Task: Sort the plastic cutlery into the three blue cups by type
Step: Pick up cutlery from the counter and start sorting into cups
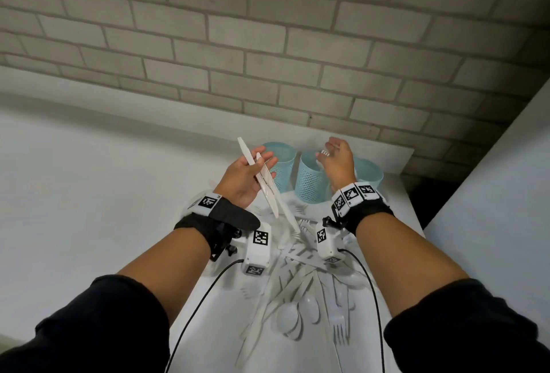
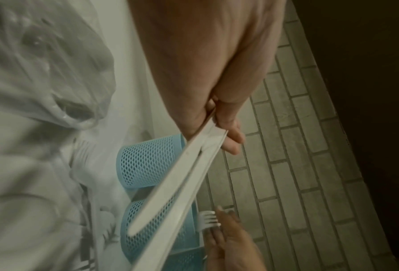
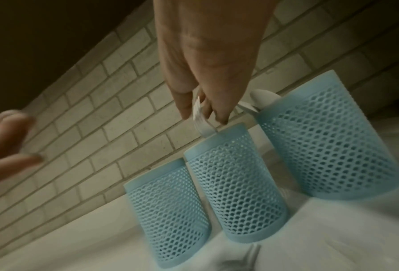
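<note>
My left grip [image 1: 244, 176] grasps two knives [image 1: 265, 182]; my right grip [image 1: 337, 161] pinches a fork [image 3: 199, 119] over the middle cup [image 1: 311, 182].

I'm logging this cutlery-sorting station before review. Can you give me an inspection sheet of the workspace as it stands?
Surface: white table, set against a brick wall.
Job's things: three blue mesh cups upright in a row at the back; a spoon stands in the right-hand cup; a loose pile of white cutlery lies nearer the person.
Clutter: nothing seen.
Hands: left hand holds knives near the left cup; right hand pinches a fork over the middle cup.
Cables: black leads run from both wrist cameras, across the table.
Surroundings: brick wall; white panel at right.
</note>
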A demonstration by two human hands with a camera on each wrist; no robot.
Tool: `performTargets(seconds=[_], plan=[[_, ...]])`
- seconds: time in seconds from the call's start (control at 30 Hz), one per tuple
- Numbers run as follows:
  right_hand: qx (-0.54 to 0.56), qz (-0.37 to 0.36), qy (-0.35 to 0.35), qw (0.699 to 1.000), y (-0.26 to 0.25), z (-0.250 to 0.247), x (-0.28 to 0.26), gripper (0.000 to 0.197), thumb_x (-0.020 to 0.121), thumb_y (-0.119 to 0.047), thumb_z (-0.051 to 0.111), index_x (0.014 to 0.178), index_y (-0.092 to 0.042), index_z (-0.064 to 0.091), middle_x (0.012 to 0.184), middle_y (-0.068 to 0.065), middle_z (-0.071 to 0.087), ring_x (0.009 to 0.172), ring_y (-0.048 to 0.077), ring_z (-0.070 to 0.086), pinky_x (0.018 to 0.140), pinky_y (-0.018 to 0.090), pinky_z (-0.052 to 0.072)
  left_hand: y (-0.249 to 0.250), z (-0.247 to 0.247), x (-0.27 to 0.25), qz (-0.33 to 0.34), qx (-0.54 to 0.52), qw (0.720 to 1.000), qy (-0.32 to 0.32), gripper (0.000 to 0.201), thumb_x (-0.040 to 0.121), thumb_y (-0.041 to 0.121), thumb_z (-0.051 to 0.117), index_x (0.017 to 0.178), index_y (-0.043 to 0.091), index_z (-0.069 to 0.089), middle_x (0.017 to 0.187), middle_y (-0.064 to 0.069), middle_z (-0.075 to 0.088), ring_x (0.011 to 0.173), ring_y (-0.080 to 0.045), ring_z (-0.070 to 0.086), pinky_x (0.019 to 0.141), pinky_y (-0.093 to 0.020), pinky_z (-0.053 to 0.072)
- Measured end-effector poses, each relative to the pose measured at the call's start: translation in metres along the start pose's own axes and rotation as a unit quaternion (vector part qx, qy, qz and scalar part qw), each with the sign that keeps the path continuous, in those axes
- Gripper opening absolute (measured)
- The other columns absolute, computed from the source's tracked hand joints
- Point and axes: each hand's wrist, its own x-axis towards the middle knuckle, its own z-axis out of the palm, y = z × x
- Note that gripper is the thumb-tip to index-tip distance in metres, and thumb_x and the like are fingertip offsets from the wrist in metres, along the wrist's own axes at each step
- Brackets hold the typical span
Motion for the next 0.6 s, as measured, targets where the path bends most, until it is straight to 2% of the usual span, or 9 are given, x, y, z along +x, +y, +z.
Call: performTargets(seconds=[0.1, 0.17, 0.23, 0.3, 0.37, 0.43, 0.5, 0.57, 0.6], plan=[[-0.102, -0.170, 0.038, 0.979, -0.021, 0.001, -0.020, 0.031, 0.085, -0.011, 0.065, 0.115, -0.007, 0.058, 0.113, 0.002, 0.060, 0.103, 0.010, 0.053, 0.090, 0.016, 0.038, -0.003, -0.001, 0.002, 0.002, -0.006, 1.000, 0.019, 0.022, 0.098, -0.002, 0.037, 0.113, 0.009, 0.049, 0.112, -0.004, 0.058, 0.121, -0.025, 0.050, 0.093, -0.040, 0.045], [-0.140, -0.216, -0.047, 0.965, -0.038, 0.005, -0.035, 0.018, 0.088, -0.024, 0.063, 0.093, -0.007, 0.064, 0.090, 0.003, 0.066, 0.079, 0.006, 0.057, 0.077, 0.018, 0.043, -0.006, 0.000, 0.005, 0.005, -0.018, 0.999, 0.035, 0.020, 0.098, -0.001, 0.038, 0.109, 0.010, 0.049, 0.113, -0.004, 0.059, 0.125, -0.027, 0.049, 0.089, -0.037, 0.047], [-0.205, -0.134, -0.199, 0.949, -0.050, 0.011, -0.047, 0.036, 0.093, -0.039, 0.053, 0.085, -0.005, 0.064, 0.078, 0.007, 0.065, 0.067, 0.008, 0.057, 0.069, 0.023, 0.045, -0.010, 0.001, 0.008, 0.009, -0.030, 0.998, 0.046, 0.019, 0.097, -0.002, 0.039, 0.105, 0.012, 0.050, 0.108, -0.003, 0.061, 0.127, -0.028, 0.048, 0.083, -0.031, 0.050], [-0.294, -0.004, -0.335, 0.895, -0.055, 0.014, -0.056, 0.051, 0.095, -0.052, 0.038, 0.100, -0.008, 0.064, 0.086, 0.005, 0.065, 0.076, 0.014, 0.060, 0.074, 0.027, 0.048, -0.012, 0.002, 0.009, 0.011, -0.044, 0.998, 0.053, 0.019, 0.097, -0.001, 0.039, 0.099, 0.014, 0.051, 0.102, -0.002, 0.062, 0.126, -0.027, 0.049, 0.079, -0.028, 0.050], [-0.319, 0.084, -0.419, 0.846, -0.051, 0.013, -0.060, 0.057, 0.095, -0.055, 0.032, 0.118, -0.010, 0.058, 0.098, 0.002, 0.067, 0.091, 0.017, 0.062, 0.083, 0.034, 0.050, -0.014, 0.005, 0.009, 0.014, -0.055, 0.997, 0.058, 0.019, 0.097, -0.001, 0.040, 0.098, 0.014, 0.051, 0.101, -0.002, 0.062, 0.125, -0.026, 0.049, 0.077, -0.028, 0.050], [-0.226, 0.150, -0.458, 0.847, -0.041, 0.013, -0.064, 0.049, 0.098, -0.047, 0.035, 0.122, -0.008, 0.053, 0.096, 0.003, 0.068, 0.090, 0.018, 0.065, 0.080, 0.035, 0.052, -0.015, 0.007, 0.010, 0.017, -0.060, 0.996, 0.058, 0.018, 0.097, 0.000, 0.041, 0.097, 0.015, 0.052, 0.101, -0.002, 0.061, 0.125, -0.025, 0.049, 0.075, -0.026, 0.050], [-0.144, 0.185, -0.457, 0.858, -0.029, 0.014, -0.067, 0.035, 0.099, -0.037, 0.040, 0.111, -0.010, 0.056, 0.079, 0.000, 0.068, 0.067, 0.012, 0.065, 0.062, 0.026, 0.053, -0.016, 0.008, 0.010, 0.018, -0.058, 0.996, 0.058, 0.017, 0.097, 0.002, 0.043, 0.098, 0.015, 0.053, 0.100, -0.001, 0.062, 0.123, -0.023, 0.050, 0.076, -0.025, 0.050], [-0.140, 0.168, -0.446, 0.868, -0.024, 0.011, -0.068, 0.027, 0.098, -0.034, 0.043, 0.097, -0.014, 0.060, 0.060, -0.006, 0.061, 0.048, 0.006, 0.052, 0.046, 0.019, 0.043, -0.018, 0.007, 0.009, 0.020, -0.054, 0.997, 0.058, 0.016, 0.097, 0.004, 0.044, 0.108, 0.009, 0.054, 0.101, -0.002, 0.062, 0.119, -0.022, 0.052, 0.079, -0.025, 0.050], [-0.147, 0.160, -0.444, 0.870, -0.021, 0.009, -0.066, 0.026, 0.098, -0.034, 0.044, 0.093, -0.016, 0.062, 0.054, -0.008, 0.054, 0.045, 0.005, 0.045, 0.044, 0.018, 0.036, -0.018, 0.005, 0.009, 0.021, -0.052, 0.997, 0.062, 0.018, 0.097, 0.007, 0.044, 0.114, 0.006, 0.052, 0.101, -0.003, 0.062, 0.115, -0.022, 0.054, 0.080, -0.025, 0.050]])
